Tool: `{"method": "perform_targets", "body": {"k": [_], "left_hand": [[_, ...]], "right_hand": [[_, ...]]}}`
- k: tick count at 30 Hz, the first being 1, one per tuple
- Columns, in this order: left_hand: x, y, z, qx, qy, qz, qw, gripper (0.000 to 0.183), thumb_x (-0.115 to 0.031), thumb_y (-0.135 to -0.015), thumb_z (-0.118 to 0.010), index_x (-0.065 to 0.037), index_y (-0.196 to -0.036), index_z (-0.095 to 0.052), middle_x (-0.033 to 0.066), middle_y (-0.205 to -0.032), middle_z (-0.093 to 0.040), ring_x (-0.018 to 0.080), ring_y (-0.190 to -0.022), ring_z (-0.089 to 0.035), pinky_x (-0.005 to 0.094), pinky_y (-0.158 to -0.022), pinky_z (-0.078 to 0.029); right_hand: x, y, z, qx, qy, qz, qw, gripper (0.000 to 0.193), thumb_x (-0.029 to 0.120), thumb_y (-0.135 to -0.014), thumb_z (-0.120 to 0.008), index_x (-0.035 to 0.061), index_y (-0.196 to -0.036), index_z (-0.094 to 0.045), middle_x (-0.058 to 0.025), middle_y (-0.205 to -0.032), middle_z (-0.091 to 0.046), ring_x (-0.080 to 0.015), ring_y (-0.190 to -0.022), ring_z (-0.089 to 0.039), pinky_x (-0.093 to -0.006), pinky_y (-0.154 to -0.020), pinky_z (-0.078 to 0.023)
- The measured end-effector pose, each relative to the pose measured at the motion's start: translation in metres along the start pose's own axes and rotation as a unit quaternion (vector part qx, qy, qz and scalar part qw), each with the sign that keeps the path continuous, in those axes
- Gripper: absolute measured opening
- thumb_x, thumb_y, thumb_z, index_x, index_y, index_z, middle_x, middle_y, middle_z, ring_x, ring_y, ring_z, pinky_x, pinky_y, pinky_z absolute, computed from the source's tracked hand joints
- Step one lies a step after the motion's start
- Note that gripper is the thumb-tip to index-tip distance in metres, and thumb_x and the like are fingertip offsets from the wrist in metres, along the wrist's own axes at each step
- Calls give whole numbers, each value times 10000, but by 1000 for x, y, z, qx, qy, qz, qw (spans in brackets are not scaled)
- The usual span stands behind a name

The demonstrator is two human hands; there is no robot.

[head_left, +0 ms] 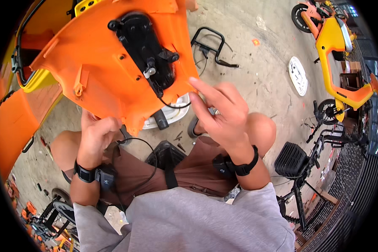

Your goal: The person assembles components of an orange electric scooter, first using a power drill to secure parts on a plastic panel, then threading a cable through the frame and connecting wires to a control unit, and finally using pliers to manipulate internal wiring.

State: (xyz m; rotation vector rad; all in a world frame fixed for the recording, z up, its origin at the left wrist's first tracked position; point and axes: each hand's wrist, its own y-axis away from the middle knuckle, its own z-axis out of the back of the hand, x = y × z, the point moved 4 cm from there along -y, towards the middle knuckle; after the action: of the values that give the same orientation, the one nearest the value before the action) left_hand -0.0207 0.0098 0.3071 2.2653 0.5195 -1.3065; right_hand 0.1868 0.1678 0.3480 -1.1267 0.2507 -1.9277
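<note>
A large orange plastic panel [101, 80] is tilted up in front of me, its inner side showing ribs and screw posts. My left hand [97, 132] is closed on its lower edge, the fingertips partly hidden behind it. Fixed to the panel is a long black plastic housing [140, 46], with a small silver-grey fitting [149, 72] near its lower end. From that end a thin black cable [172, 106] curves to my right hand [222, 109]. There the thumb and fingers close around the cable, with the index finger extended near the panel's right edge.
Orange and yellow body parts [25, 113] stand close on the left. Beyond the panel lie a black tubular frame [214, 46] and a white oval part [298, 76]. At right are a yellow-orange scooter [329, 54] and a black bike frame with a basket [294, 159]. A white part [178, 112] lies below the panel.
</note>
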Motion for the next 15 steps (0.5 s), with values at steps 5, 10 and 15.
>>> {"method": "perform_targets", "body": {"k": [5, 10, 15], "left_hand": [[2, 1, 8, 37, -44, 35, 998, 515, 169, -622, -513, 43, -1121, -522, 60, -875, -599, 150, -725, -596, 256, -624, -468], [4, 4, 3, 11, -73, 59, 996, 624, 172, -623, -503, 36, -1232, -474, 72, -990, -586, 153, -807, -601, 254, -676, -483], [0, 1, -2, 22, -88, 79, 993, 664, 168, -624, -500, 31, -1271, -451, 63, -986, -573, 141, -797, -588, 248, -651, -468]], "right_hand": [[-6, 3, -25, 86, 93, 13, 992, 341, 76, -789, -712, 128, -1126, -716, -54, -528, -543, -201, -430, -511, -318, -433, -400], [-6, 7, -34, 90, 160, 6, 983, 267, 111, -782, -708, 138, -1047, -728, -59, -539, -581, -220, -437, -551, -325, -426, -412], [-9, 5, -37, 84, 158, 23, 984, 166, 108, -762, -721, 120, -927, -737, -52, -577, -617, -219, -456, -565, -321, -439, -428]]}}
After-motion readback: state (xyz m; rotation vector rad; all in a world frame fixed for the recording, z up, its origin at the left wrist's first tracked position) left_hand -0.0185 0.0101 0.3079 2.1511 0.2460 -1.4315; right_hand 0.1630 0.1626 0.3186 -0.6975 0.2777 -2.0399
